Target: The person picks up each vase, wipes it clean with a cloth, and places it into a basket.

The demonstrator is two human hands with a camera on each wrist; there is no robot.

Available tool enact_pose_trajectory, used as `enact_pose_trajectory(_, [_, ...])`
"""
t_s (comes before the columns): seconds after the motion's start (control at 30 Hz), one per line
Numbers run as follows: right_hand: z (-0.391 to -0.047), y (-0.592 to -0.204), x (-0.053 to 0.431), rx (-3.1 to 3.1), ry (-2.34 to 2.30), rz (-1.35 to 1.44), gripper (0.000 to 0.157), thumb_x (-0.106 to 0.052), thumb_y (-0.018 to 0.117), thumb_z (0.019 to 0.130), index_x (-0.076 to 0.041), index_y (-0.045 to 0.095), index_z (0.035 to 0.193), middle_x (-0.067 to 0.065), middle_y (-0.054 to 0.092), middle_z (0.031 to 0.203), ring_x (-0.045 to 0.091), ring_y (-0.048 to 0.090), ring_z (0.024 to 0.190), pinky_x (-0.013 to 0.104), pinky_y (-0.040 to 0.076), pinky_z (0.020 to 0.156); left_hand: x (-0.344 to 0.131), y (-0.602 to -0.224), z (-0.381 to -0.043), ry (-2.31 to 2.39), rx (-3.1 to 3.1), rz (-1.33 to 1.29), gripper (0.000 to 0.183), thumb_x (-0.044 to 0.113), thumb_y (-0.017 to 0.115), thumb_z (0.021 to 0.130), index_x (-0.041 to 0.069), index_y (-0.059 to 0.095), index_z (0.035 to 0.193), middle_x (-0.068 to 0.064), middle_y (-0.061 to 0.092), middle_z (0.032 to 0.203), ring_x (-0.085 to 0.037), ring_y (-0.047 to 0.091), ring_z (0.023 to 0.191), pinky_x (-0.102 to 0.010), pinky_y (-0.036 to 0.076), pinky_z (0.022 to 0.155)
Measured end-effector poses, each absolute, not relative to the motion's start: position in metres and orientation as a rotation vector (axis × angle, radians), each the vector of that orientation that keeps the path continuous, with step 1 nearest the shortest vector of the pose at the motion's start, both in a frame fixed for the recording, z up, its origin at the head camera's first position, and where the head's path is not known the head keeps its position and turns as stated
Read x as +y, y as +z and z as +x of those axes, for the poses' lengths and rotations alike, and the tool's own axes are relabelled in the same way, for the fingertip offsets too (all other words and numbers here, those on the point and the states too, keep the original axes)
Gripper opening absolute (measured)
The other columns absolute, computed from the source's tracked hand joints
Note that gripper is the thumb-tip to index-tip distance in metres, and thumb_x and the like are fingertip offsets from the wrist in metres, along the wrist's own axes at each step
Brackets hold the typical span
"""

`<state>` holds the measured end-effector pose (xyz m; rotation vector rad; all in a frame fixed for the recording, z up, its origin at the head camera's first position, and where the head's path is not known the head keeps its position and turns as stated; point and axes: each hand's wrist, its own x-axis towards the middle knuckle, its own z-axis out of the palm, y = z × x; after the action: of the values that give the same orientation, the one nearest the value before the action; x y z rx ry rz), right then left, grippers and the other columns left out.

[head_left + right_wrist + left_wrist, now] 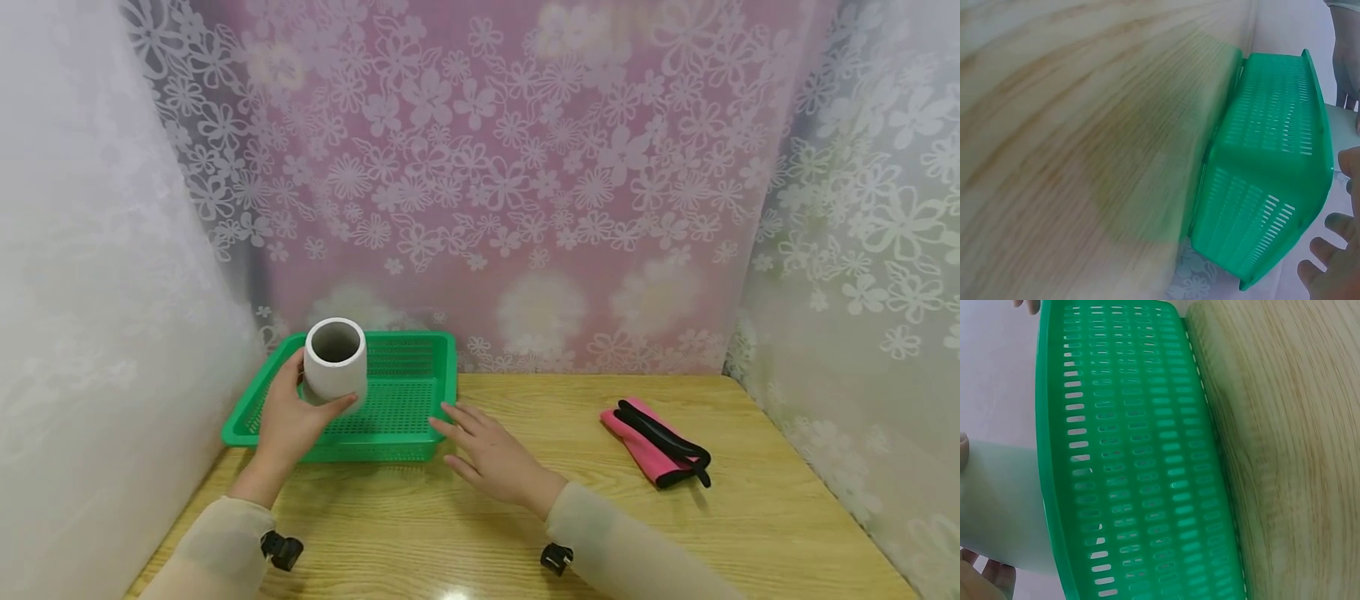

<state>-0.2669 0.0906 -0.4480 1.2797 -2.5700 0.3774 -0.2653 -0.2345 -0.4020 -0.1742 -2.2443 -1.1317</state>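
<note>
My left hand (291, 421) grips a white cylindrical cup (335, 379), with the thumb on its near side and the fingers round the left. The cup is upright with its hollow top showing, over the left part of a green plastic basket (341, 443). Whether its base touches the basket floor I cannot tell. In the left wrist view, the basket's slotted wall (1135, 450) hides part of the cup (1000, 500). My right hand (495, 458) has its fingers spread at the basket's right front corner, holding nothing. Whether its fingertips touch the rim is unclear.
A folded pink item with black trim (656, 446) lies on the right of the wooden table (420, 533). Flowered curtains (510, 183) hang behind and at the right. A white sheet (90, 317) borders the left, close to the basket.
</note>
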Motion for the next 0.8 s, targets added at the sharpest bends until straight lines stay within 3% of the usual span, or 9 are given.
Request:
enact_pose_trajectory(0.2, [-0.27,-0.451,0.081,-2.533,0.316,1.296,0.059,-0.038,0.047,0.107,-0.02,0.029,0.159,0.007,0.02,0.165,0.031,0.024,0.15,0.047,0.023,0.12,-0.236,-0.403,-0.268,-1.077,-2.253,-0.191,0.093,0.033,0.095,0.068,0.019,0.048,0.147,-0.009,0.058,0.135,-0.032,0.051,0.124,-0.059,0.041,0.097])
enact_pose_trajectory(0.57, [-0.274,-0.455,0.066,-2.548,0.297,1.266,0.058,-0.047,0.035,0.108,-0.023,0.027,0.16,0.005,0.02,0.166,0.025,0.014,0.153,0.047,0.018,0.121,-0.24,-0.406,-0.274,-0.874,-2.31,-0.208,0.097,0.03,0.096,0.066,0.015,0.047,0.149,-0.017,0.056,0.137,-0.041,0.05,0.122,-0.063,0.041,0.091])
enact_pose_trajectory(0.8, [-0.276,-0.456,0.061,-2.566,0.299,1.248,0.059,-0.048,0.034,0.108,-0.021,0.027,0.16,0.006,0.021,0.165,0.025,0.012,0.153,0.046,0.015,0.122,-0.242,-0.407,-0.279,-0.825,-2.368,-0.233,0.096,0.028,0.095,0.067,0.014,0.046,0.149,-0.015,0.055,0.139,-0.043,0.048,0.122,-0.065,0.042,0.089])
